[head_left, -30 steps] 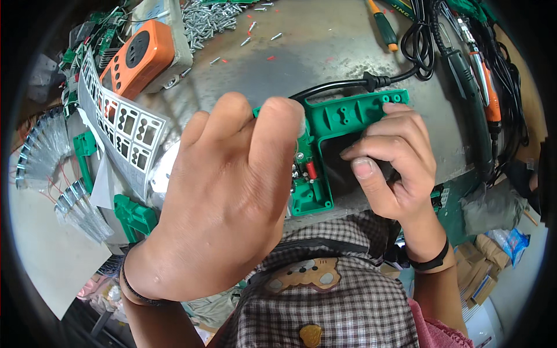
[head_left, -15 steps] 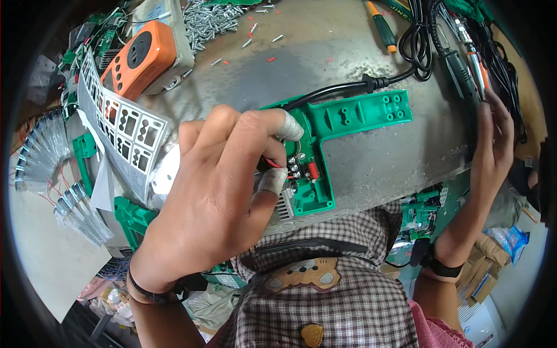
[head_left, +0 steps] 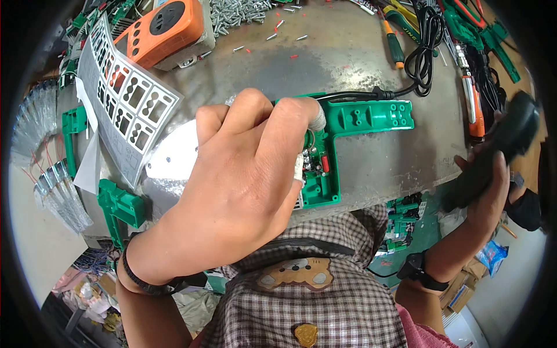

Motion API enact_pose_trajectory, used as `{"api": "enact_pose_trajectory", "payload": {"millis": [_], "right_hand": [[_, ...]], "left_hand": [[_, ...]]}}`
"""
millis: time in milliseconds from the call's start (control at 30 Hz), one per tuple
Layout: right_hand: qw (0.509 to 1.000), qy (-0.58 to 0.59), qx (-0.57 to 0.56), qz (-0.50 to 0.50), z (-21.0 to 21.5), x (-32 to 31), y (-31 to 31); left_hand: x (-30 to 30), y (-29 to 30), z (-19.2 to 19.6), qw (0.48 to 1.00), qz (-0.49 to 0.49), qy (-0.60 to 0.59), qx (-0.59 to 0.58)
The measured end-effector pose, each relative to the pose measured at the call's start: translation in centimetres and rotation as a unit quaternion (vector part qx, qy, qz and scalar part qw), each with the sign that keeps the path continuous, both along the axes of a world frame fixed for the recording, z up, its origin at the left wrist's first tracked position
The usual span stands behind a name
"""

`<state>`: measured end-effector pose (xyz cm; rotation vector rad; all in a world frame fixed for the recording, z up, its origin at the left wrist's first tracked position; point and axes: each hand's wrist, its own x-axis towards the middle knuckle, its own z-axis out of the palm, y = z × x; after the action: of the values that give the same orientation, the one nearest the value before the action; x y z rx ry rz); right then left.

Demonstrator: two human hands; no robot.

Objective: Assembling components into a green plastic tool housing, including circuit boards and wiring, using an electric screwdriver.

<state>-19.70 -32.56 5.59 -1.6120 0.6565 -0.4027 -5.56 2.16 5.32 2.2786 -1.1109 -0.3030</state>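
There is one view. The camera sits on the person's head and looks straight down, very near the work. The picture is round and bends at its rim. The left hand point(head_left: 232, 191) fills the middle, close under the camera. The surface point(head_left: 360, 64) lies past that grip, toward the top. The right hand point(head_left: 484, 182) is far off at the right edge.

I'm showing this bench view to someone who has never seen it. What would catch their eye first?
The big left hand fills the middle, its taped fingertips pressing on an open green plastic housing with a black cord running from it. At the right edge, the right hand holds a black tool off the table. Upper left, an orange socket unit sits beside a heap of screws.
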Motion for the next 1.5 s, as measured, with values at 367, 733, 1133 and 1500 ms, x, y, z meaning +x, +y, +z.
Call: {"api": "enact_pose_trajectory", "payload": {"millis": [367,733,1133,1500], "right_hand": [[0.864,-0.296,0.222,0.342,2.3,6.8,10.6],[0.786,-0.323,0.158,0.503,2.7,11.0,15.1],[0.824,-0.331,0.157,0.432,2.4,10.1,16.7],[0.791,-0.309,0.162,0.502,2.7,10.8,15.9]], "left_hand": [[-0.1,0.8,-1.9,0.997,0.032,0.036,-0.064],[0.0,1.4,-3.1,0.994,-0.010,0.002,-0.108],[0.1,1.4,-3.2,0.995,-0.010,0.010,-0.103],[0.0,1.2,-2.9,0.993,-0.011,-0.005,-0.116]]}}
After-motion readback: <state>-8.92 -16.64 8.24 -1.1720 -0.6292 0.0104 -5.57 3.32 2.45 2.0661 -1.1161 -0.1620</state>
